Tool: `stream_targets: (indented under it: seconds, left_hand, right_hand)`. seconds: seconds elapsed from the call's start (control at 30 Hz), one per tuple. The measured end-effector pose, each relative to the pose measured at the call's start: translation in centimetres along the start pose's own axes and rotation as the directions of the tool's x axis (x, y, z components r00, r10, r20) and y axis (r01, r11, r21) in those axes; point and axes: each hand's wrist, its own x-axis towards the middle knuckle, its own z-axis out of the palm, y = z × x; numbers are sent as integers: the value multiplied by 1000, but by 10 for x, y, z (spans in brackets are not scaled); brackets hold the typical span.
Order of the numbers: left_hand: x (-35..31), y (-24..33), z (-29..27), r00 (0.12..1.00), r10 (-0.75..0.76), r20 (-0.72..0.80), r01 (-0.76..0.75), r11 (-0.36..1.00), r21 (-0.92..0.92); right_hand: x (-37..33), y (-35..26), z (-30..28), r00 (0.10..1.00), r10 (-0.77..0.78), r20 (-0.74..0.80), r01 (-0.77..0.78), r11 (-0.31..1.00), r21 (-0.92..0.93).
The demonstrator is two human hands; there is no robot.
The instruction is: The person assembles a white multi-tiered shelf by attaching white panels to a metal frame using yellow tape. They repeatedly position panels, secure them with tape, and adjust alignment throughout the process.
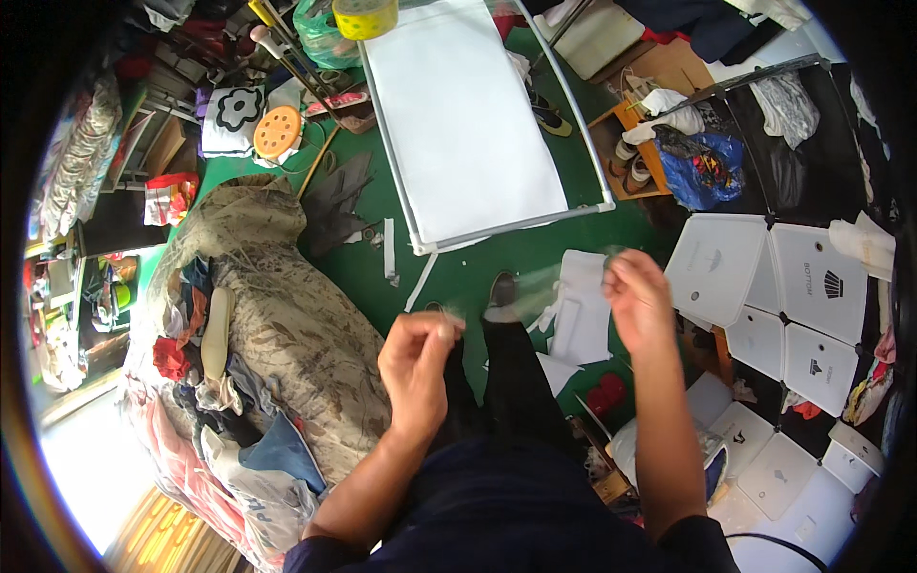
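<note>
A thin, see-through strip that looks like clear tape (543,289) stretches between my hands, slanting up to the right. My left hand (417,358) pinches its lower end, thumb against fingers. At the other end, my right hand (638,294) is also closed in a pinch, slightly blurred. Beyond them, a white sheet (468,124) lies across a grey tubular frame (506,225). A yellow roll of tape (365,16) rests at the frame's far left corner. Below the strip, white paper pieces (581,310) are on the green floor.
A camouflage-patterned cover (287,315) with clothes heaped on it fills the left side. White panelled storage cubes (721,267) stand at right, near a blue plastic bag (707,172). Narrow white strips (389,250) and a grey cloth (336,205) lie on the floor.
</note>
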Motion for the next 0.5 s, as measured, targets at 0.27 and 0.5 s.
stream_targets:
  seconds: [0.27,0.5]
  left_hand:
    - [48,-130,3,941,-222,-257,204,974,-93]
    - [74,-166,10,913,-175,-369,169,984,-48]
  right_hand:
    - [92,74,-23,975,177,-138,-185,981,-50]
    - [119,78,-24,963,202,-180,-231,961,-154]
